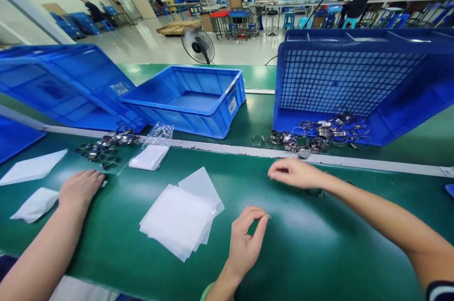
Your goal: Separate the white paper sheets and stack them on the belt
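The left hand [81, 188] lies flat, palm down, near the left edge of the green desk [312, 253]. Its fingers are stretched out and hold nothing. Just beyond them is a small pile of metal clamps [106, 146], with a filled clear bag [149, 157] beside it.

The right hand [296, 173] reaches in from the right edge. Its fingers are drawn narrow, as in a pinch, but I cannot tell if a clamp is between them. It is just before the bigger heap of clamps [319, 133], which spills out of the tilted blue crate [347, 79] at the far right side. One or two rings seem to lie under the right wrist.

A third hand with a green cuff [246, 239] comes from the near edge. It probably belongs to another person, and its fingers are curled and close together. It is just beside the stack of empty plastic bags [180, 218].

In my judgement the risks are these:
- The heap lies on the white strip [220, 148], so a sweep of the right forearm could push rings away.
- The rings may hook into each other, so that several lift at once.
- The thin bags could slide if a sleeve brushes them.

The near right part of the desk is open. The far side is closed by the crate and the blue bin [191, 98].
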A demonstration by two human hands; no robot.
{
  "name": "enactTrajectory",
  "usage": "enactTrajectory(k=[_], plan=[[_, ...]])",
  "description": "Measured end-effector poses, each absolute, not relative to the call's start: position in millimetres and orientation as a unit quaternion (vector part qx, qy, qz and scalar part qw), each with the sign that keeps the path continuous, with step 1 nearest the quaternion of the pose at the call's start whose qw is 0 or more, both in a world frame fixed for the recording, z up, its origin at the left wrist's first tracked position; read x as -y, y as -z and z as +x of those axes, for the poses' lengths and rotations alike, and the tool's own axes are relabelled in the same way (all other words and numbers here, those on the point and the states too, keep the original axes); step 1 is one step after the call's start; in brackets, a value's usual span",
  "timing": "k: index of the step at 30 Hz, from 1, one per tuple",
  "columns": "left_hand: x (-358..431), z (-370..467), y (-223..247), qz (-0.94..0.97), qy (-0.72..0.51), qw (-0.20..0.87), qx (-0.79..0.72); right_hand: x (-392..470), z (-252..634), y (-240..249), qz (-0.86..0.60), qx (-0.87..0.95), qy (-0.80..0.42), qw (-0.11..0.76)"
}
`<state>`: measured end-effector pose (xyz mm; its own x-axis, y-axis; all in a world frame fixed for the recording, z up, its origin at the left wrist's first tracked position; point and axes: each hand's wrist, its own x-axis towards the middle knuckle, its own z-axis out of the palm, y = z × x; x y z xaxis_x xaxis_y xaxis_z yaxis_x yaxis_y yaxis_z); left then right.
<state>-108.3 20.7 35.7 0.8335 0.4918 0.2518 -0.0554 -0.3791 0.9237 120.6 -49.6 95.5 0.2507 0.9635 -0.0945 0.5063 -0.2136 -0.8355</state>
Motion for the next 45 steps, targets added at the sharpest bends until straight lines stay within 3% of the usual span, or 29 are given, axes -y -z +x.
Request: enactTrajectory(k=[5, 12, 25, 38, 45], plan=[[-17.7, -107.2, -32.6, 0.763, -0.190, 0.593, -0.173, -5.1, 239.9, -76.1, -0.811, 0.365, -0.169, 0.425], [-18.6, -99.4, -27.6, 0.753, -0.154, 0.596, -0.234, -50.0, 321.2, -15.1, -0.863, 0.238, -0.118, 0.430], [-16.0, -91.3, -26.9, 0.726, -0.157, 0.620, -0.254, -71.4, 329.3, 15.5, -0.884, 0.258, -0.090, 0.379], [-19.6, -94.7, -24.7, 0.712, -0.159, 0.638, -0.248, -70.2, 325.3, -2.8, -0.921, 0.285, -0.047, 0.262], [-18.0, -93.6, -22.3, 0.712, -0.172, 0.635, -0.247, -66.0, 326.1, -5.9, -0.914, 0.322, -0.029, 0.244]])
